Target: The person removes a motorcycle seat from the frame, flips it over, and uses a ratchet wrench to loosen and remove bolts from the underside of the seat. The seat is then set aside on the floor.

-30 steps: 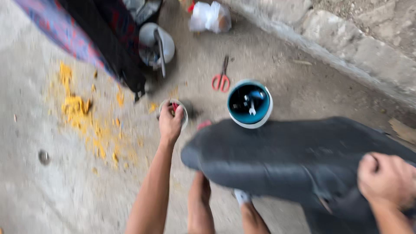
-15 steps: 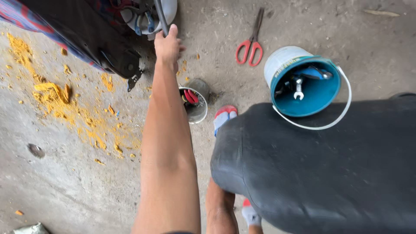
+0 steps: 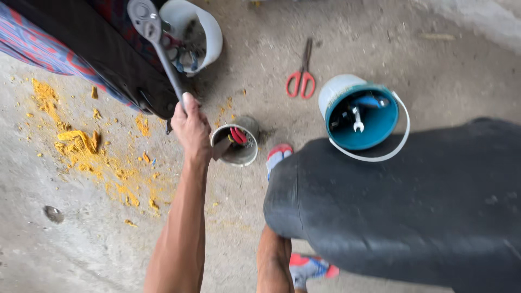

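My left hand (image 3: 191, 129) is closed around the handle of a long metal ratchet wrench (image 3: 157, 43), whose round head points up towards a white bucket (image 3: 209, 24) of tools. Just right of the hand stands a small tin can (image 3: 237, 146) with red-handled tools in it. A large black padded object (image 3: 412, 206) fills the lower right, over my legs. My right hand is out of view.
A blue bucket (image 3: 362, 116) with a spanner inside stands right of centre, and red-handled scissors (image 3: 301, 76) lie on the concrete behind it. Yellow crumbs (image 3: 81, 144) are scattered at the left. A dark panel with patterned cloth (image 3: 81, 46) crosses the top left. My sandalled foot (image 3: 278, 154) is beside the can.
My left hand went from the tin can up to the white bucket and has come back down holding the ratchet wrench. My right hand has left the view.
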